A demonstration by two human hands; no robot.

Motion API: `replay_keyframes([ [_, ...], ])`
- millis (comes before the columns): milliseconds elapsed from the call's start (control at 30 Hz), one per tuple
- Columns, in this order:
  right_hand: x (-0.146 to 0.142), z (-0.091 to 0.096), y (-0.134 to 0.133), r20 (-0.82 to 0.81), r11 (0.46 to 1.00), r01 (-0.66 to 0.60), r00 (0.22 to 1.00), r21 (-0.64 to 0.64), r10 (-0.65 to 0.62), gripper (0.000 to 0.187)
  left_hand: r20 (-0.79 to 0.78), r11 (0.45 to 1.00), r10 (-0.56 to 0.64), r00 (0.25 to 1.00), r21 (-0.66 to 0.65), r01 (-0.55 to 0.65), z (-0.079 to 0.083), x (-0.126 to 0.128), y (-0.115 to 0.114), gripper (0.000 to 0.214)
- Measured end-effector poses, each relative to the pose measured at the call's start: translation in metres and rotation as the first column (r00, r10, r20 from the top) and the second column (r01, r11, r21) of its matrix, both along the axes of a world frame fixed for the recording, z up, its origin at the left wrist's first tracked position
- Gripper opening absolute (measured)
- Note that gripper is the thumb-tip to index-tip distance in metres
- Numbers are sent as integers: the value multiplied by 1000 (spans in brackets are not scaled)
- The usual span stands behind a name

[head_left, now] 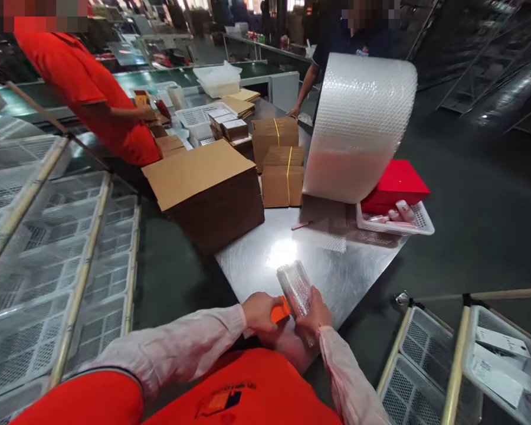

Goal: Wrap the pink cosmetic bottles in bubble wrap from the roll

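Observation:
Near the front edge of the metal table (248, 260), my right hand (316, 313) is closed around a bubble-wrapped package (295, 284), which is tilted and long. What lies inside the wrap cannot be made out. My left hand (259, 310) grips a small bright orange object (281, 310) right beside the package; its exact kind is partly hidden by the fingers. A big upright roll of bubble wrap (358, 124) stands at the table's far right, with a loose flat end lying on the metal.
A large stack of cardboard (207, 189) borders the table's left. Banded cardboard bundles (283, 183) stand behind. A red box (400, 183) and a white basket (425, 221) with pink-and-white items sit right. Crate racks (62, 265) flank me. Two people stand across.

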State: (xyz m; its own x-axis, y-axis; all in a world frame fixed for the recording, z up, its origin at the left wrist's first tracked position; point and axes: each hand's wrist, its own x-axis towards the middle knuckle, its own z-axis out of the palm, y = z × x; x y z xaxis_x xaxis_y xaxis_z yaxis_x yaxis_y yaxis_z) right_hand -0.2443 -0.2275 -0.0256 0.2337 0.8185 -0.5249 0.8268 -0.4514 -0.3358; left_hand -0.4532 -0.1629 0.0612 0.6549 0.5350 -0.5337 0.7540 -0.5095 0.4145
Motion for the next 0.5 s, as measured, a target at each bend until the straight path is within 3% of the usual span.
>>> replay_keyframes([
  [133, -13, 1, -11, 91, 999, -27, 995, -45, 31, 121, -19, 1000, -8, 1000, -23, 8, -5, -5, -10, 55],
  [267, -25, 4, -21, -50, 996, -12, 999, -89, 7, 126, -19, 999, 35, 999, -31, -36, 0, -20, -22, 62],
  [367, -50, 5, -35, -80, 991, -92, 993, -94, 85, 126, -39, 997, 51, 998, -48, -53, 3, -45, -43, 63],
  [500, -78, 5, -46, 71, 990, -133, 988, -52, 137, 116, -93, 992, 115, 989, -43, -119, -7, -67, -81, 70],
])
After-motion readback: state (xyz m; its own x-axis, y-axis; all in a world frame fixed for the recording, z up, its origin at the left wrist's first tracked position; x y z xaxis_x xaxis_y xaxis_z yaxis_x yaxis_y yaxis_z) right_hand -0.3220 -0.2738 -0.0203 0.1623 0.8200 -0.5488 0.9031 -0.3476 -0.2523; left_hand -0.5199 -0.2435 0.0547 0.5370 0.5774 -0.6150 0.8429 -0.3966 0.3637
